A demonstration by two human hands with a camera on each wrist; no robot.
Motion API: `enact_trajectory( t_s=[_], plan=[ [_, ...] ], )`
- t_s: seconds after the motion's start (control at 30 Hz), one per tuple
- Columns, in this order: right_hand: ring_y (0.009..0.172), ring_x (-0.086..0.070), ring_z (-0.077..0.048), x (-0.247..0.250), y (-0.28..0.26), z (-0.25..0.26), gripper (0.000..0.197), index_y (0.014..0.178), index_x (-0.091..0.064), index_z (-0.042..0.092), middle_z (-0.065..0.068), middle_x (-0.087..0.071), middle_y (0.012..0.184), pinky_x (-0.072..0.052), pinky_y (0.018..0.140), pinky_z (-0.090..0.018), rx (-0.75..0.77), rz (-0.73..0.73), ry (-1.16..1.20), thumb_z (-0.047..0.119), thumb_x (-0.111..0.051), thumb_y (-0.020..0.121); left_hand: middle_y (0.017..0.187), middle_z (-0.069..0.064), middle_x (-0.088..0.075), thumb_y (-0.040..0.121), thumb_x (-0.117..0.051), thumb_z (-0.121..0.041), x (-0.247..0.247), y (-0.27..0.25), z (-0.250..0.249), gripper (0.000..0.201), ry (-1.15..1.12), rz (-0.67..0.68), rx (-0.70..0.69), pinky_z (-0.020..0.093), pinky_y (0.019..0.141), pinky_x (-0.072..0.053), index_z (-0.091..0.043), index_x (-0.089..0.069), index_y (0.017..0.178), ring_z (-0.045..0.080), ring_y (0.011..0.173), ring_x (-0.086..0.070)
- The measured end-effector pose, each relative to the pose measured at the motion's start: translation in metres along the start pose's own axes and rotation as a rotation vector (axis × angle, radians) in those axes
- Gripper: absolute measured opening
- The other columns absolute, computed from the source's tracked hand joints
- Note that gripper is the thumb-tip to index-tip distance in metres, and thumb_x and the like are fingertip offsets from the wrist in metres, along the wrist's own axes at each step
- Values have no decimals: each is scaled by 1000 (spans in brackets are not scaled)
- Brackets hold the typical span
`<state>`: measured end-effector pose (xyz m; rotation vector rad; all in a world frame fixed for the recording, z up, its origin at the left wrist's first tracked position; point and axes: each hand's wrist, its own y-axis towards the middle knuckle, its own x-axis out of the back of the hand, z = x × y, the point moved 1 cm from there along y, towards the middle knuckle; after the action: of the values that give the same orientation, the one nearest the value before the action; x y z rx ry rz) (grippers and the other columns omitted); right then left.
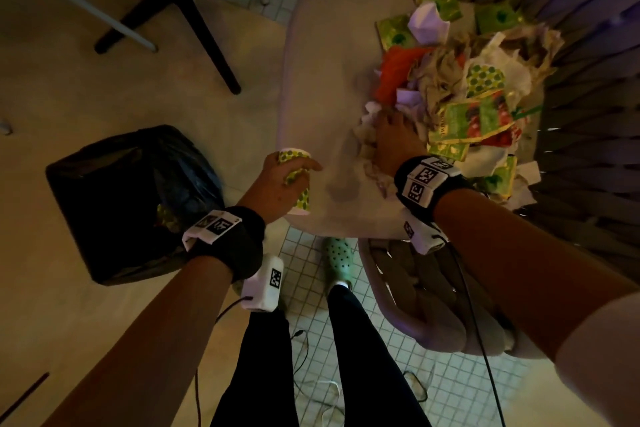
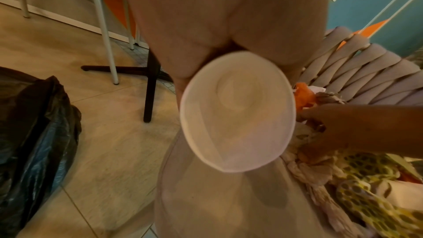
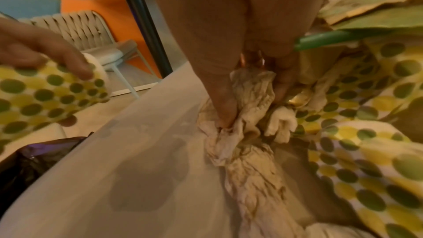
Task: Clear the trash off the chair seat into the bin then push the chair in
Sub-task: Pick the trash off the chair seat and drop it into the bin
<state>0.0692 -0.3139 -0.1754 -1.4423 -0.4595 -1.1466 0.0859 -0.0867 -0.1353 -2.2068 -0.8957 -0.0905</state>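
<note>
The person's legs and a pale green clog stand on small white floor tiles at the near edge. Just beyond, the left hand has its fingers curled round a green-dotted paper cup, held over the near left corner of the chair seat; the left wrist view looks straight into the cup's white open mouth. Left of that hand, on the floor, sits the bin, lined with a black bag, with something yellow-green inside. On the right, the right hand digs into the trash pile, its thumb and fingers pinching a crumpled beige napkin. The pile of dotted wrappers, napkins and orange scraps covers the seat's right half, up against the woven backrest. Farthest off, at the far left, stand a black table base and a white chair leg
</note>
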Motion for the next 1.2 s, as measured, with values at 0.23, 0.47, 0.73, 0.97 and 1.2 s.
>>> enact_trajectory(
  t_s=[0.23,0.47,0.73,0.97,1.2],
  plan=[
    [122,-44,-46,0,-8,-1,56,142,-30,7,-27,-40,137,-44,93,-52,-78,67,-138,16,-48,90,126,2,-32,92,-54,-18,11,-12,12,24,-28,-32,25,32,103,-41,-31,-62,111,23,116,-46],
    [114,-54,-44,39,-11,-3,42,133,-43,3,-27,-54,128,-45,92,-44,-108,-9,8,9,-47,92,133,8,-35,92,-55,-23,17,-19,29,22,-68,-67,60,33,97,-46,-30,-63,111,21,111,-49],
    [69,-60,-9,70,-31,73,7,89,-62,8,0,-66,83,-47,58,-24,-82,64,917,8,-61,82,135,4,-46,94,-46,-27,51,-31,54,26,-280,-149,98,21,93,-40,-40,-61,111,16,116,-51],
    [67,-70,-10,-33,-35,253,10,84,-60,4,-5,-71,73,-57,60,-25,135,448,772,4,-63,75,153,-6,-30,94,-53,-15,133,-96,182,66,-504,-420,305,43,107,-38,-52,-24,140,18,133,-40],
    [87,-54,-23,-207,-27,394,13,99,-58,7,-11,-56,90,-36,53,-20,212,718,449,12,-58,87,141,13,-45,89,-60,-27,178,-150,359,71,-528,-564,525,40,86,-44,-19,-19,146,34,116,-54]
  ],
)
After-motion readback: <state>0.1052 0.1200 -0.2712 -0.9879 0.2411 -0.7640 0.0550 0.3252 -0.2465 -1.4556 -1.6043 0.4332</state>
